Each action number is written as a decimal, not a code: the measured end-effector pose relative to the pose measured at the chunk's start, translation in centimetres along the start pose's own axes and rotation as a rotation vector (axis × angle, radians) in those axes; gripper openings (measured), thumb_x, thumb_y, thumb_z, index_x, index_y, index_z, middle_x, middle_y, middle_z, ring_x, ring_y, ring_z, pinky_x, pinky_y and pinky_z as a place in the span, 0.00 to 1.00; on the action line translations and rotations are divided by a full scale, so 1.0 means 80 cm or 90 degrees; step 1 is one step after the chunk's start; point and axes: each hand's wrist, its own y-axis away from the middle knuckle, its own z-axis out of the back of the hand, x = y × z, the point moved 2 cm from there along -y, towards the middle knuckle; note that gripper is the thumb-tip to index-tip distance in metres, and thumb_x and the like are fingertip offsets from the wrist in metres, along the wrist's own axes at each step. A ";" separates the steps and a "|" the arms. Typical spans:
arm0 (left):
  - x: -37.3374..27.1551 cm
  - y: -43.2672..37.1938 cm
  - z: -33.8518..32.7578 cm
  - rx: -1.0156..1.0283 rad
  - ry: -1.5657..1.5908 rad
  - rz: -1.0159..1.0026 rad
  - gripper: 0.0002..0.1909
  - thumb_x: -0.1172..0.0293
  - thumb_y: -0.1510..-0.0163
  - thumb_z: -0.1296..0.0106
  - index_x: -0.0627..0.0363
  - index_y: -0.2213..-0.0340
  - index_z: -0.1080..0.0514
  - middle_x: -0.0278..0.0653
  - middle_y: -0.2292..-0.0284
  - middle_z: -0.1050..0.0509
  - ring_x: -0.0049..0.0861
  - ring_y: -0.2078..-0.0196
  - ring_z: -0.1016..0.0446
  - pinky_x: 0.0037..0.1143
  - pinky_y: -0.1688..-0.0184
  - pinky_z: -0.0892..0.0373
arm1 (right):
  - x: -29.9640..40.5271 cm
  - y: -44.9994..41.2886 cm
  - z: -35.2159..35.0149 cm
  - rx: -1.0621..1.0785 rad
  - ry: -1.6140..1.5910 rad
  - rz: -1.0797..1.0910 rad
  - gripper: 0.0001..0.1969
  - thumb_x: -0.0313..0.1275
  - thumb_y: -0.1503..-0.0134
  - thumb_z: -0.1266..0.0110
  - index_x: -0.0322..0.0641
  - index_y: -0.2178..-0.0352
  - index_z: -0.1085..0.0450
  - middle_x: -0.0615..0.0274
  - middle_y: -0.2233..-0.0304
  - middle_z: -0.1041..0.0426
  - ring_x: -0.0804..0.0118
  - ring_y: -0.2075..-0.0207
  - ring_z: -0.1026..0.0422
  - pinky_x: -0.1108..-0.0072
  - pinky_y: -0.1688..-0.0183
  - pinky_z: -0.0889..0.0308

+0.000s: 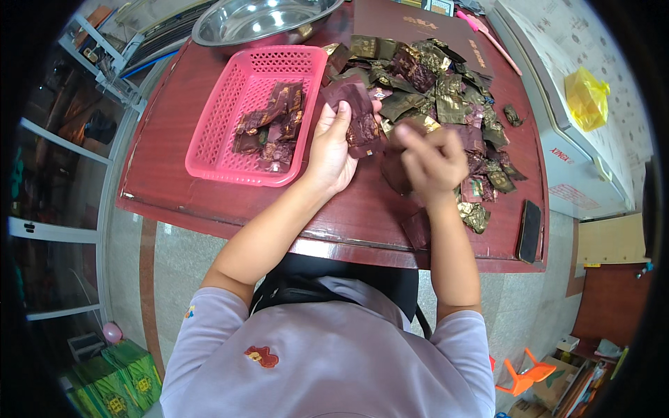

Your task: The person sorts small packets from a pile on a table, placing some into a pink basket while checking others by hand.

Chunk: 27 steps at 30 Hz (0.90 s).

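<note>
My left hand is closed around a dark maroon foil packet, or a small stack of them, held over the table just right of the pink basket. My right hand is motion-blurred, its fingers curled, close to the near side of a heap of foil packets. Whether it grips a packet cannot be made out. A brown packet shows partly behind its fingers. Inside the pink plastic basket lie several dark, gold-printed packets.
A steel basin stands behind the basket. At the back are a brown flat box and a pink stick. A black phone lies by the table's right edge. Beyond is a white freezer with a yellow bag.
</note>
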 end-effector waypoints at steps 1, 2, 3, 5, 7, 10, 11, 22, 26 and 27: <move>0.003 0.001 0.000 -0.001 -0.001 0.000 0.14 0.62 0.34 0.60 0.52 0.51 0.36 0.39 0.58 0.26 0.26 0.58 0.25 0.28 0.55 0.26 | 0.009 -0.001 -0.005 0.054 -0.066 0.058 0.19 0.18 0.63 0.39 0.47 0.65 0.20 0.70 0.81 0.38 0.73 0.82 0.36 0.81 0.80 0.38; 0.007 0.001 0.001 -0.005 -0.032 0.004 0.13 0.62 0.34 0.60 0.52 0.52 0.35 0.38 0.59 0.25 0.25 0.59 0.25 0.27 0.56 0.26 | 0.020 -0.004 -0.016 0.097 -0.134 0.076 0.21 0.20 0.65 0.37 0.48 0.65 0.20 0.71 0.81 0.40 0.72 0.81 0.37 0.80 0.80 0.38; 0.010 0.001 0.003 -0.010 -0.063 0.008 0.12 0.63 0.34 0.60 0.52 0.52 0.35 0.37 0.60 0.25 0.25 0.59 0.25 0.27 0.56 0.26 | 0.024 0.001 -0.015 0.204 -0.117 0.058 0.21 0.21 0.66 0.37 0.50 0.65 0.20 0.71 0.81 0.42 0.71 0.81 0.37 0.79 0.79 0.38; 0.016 0.002 0.010 -0.020 -0.087 0.034 0.14 0.64 0.34 0.59 0.54 0.51 0.35 0.36 0.59 0.25 0.22 0.60 0.25 0.25 0.55 0.28 | 0.016 0.011 -0.021 0.209 -0.141 0.012 0.23 0.19 0.67 0.38 0.50 0.64 0.20 0.68 0.80 0.42 0.71 0.80 0.38 0.80 0.77 0.39; 0.024 0.000 0.007 0.027 -0.289 -0.005 0.16 0.65 0.35 0.58 0.58 0.49 0.35 0.36 0.59 0.25 0.19 0.58 0.26 0.22 0.53 0.30 | 0.001 0.013 -0.020 0.120 -0.132 -0.049 0.22 0.18 0.66 0.40 0.49 0.64 0.20 0.68 0.80 0.42 0.71 0.80 0.38 0.80 0.77 0.40; 0.013 0.004 -0.008 0.056 -0.277 -0.024 0.17 0.67 0.36 0.55 0.61 0.49 0.35 0.36 0.58 0.25 0.17 0.56 0.27 0.21 0.51 0.32 | -0.022 0.007 -0.006 0.028 -0.086 -0.142 0.19 0.16 0.61 0.43 0.44 0.65 0.20 0.68 0.78 0.37 0.75 0.77 0.36 0.83 0.75 0.39; 0.004 0.005 -0.013 0.067 -0.257 -0.034 0.17 0.68 0.37 0.54 0.61 0.48 0.36 0.36 0.57 0.25 0.17 0.56 0.28 0.21 0.51 0.32 | -0.031 0.005 0.001 -0.009 -0.113 -0.179 0.18 0.16 0.59 0.43 0.43 0.65 0.20 0.69 0.78 0.35 0.76 0.76 0.35 0.84 0.75 0.39; -0.141 -0.006 0.036 -0.336 -1.147 -0.376 0.12 0.70 0.44 0.48 0.61 0.59 0.32 0.50 0.63 0.24 0.42 0.61 0.24 0.37 0.61 0.29 | -0.048 0.019 -0.034 0.123 -0.087 -0.422 0.14 0.18 0.55 0.51 0.36 0.66 0.24 0.58 0.70 0.32 0.63 0.67 0.29 0.79 0.59 0.34; -0.127 -0.013 0.045 -0.265 -1.301 -0.272 0.22 0.65 0.46 0.46 0.60 0.51 0.34 0.49 0.53 0.29 0.47 0.51 0.29 0.41 0.53 0.31 | -0.026 0.055 -0.076 0.335 0.003 -0.235 0.10 0.21 0.54 0.49 0.29 0.70 0.25 0.51 0.66 0.30 0.53 0.63 0.30 0.68 0.61 0.30; -0.121 -0.007 0.044 -0.296 -1.330 -0.253 0.25 0.65 0.46 0.46 0.61 0.48 0.35 0.50 0.48 0.34 0.47 0.45 0.35 0.45 0.49 0.35 | -0.023 0.061 -0.080 0.379 0.088 -0.187 0.08 0.22 0.54 0.49 0.28 0.73 0.26 0.52 0.65 0.30 0.53 0.64 0.30 0.67 0.62 0.29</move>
